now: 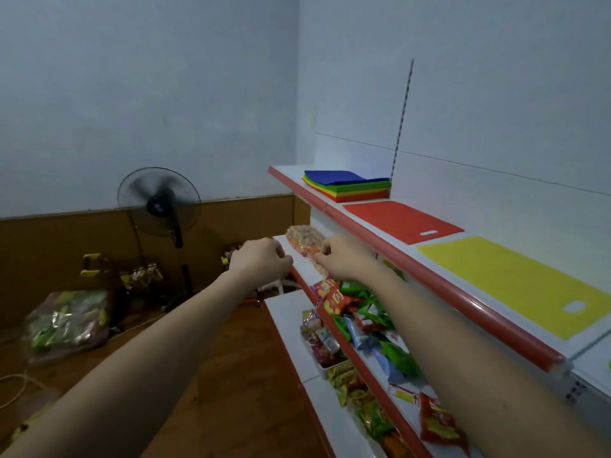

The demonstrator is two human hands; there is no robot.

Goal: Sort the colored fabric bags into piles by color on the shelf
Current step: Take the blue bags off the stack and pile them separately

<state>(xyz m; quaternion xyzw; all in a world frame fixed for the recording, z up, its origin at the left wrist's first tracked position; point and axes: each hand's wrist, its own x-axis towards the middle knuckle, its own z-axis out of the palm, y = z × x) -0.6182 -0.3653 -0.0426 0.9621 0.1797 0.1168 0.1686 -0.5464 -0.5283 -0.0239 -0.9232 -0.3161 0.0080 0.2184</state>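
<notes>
On the top shelf (429,279) a stack of mixed fabric bags (350,186) lies at the far end, blue on top, with green, yellow, orange and red layers below. Nearer lies a flat red bag (400,219), then a flat yellow bag (515,285), each with a cut-out handle. My left hand (261,259) and my right hand (340,256) hang in front of the shelf below the top level, fingers loosely curled, holding nothing. Both are below and to the left of the mixed stack.
Lower shelves hold snack packets (360,322) and a clear bag of sweets (305,242). A standing fan (160,203) is at the left by a wooden wall panel. A plastic bag of packets (66,322) and a cable lie on the wooden floor.
</notes>
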